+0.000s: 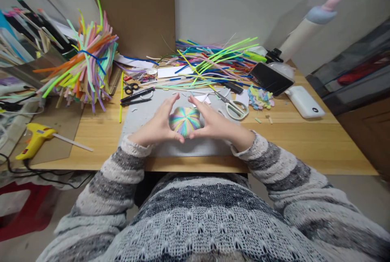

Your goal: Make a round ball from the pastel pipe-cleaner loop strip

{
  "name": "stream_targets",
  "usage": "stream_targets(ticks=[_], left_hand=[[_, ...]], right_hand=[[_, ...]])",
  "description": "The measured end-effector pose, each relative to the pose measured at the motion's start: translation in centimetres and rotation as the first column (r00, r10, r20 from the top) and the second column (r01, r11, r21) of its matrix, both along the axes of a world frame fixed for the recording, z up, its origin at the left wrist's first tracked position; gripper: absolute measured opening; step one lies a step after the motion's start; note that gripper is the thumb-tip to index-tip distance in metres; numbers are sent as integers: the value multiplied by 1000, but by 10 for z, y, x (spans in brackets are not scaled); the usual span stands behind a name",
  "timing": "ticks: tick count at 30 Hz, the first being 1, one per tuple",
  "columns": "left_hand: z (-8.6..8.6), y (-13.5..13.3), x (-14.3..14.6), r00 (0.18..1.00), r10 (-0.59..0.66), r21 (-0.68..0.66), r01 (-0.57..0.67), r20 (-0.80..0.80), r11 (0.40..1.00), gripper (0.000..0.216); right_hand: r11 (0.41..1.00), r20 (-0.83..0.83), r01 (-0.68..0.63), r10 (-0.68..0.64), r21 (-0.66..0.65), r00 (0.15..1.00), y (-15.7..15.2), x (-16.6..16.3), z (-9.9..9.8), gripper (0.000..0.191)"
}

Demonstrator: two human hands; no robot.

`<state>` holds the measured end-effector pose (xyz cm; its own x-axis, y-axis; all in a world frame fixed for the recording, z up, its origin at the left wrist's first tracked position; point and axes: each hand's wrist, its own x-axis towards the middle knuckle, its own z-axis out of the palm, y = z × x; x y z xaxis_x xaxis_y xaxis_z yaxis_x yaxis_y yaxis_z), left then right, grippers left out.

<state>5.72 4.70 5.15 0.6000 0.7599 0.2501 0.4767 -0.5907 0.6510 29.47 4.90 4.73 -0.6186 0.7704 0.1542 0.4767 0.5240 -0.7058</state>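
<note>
A rounded, fuzzy-looking ball (185, 120) with pastel stripes in yellow, pink, green and blue sits between my two hands, above the grey mat (195, 148). Its stripes spread out from a centre point that faces me. My left hand (163, 122) cups the left side, thumb below and fingers above. On the other side my right hand (211, 122) curves around it the same way. Light-handled scissors (236, 109) lie to the right of my right hand. Black pens (137, 97) and black-handled scissors (131, 88) lie beyond my left hand.
A big bundle of coloured pipe cleaners (91, 59) stands at left, near a yellow glue gun (38, 136) with a cable. Loose pipe cleaners (213, 61) pile along the wall. Pastel scraps (260, 97), a black-screened phone (271, 79) and a white power bank (306, 101) are at right.
</note>
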Motion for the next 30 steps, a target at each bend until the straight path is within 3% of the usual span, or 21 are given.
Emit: stream_targets(ticks=[6,11,16,23,30], left_hand=[[-14,15,6,993,-109,-88,113,47,990,119],[-17,11,9,991,-90,-110,100,98,989,116],[-20,11,8,991,-97,-90,105,89,990,115],[-22,4,11,996,-24,-109,33,82,994,115],[-26,-1,18,994,32,-53,-26,108,998,90]], right_hand=[[1000,-17,5,-5,10,1000,0,-17,-23,133],[1000,-77,-3,5,27,997,1,-13,-33,120],[1000,-84,-2,3,5,997,-2,-15,-32,107],[995,-123,66,-74,-70,990,-8,-22,-28,107],[995,-70,85,-81,56,994,-5,-23,-57,102]])
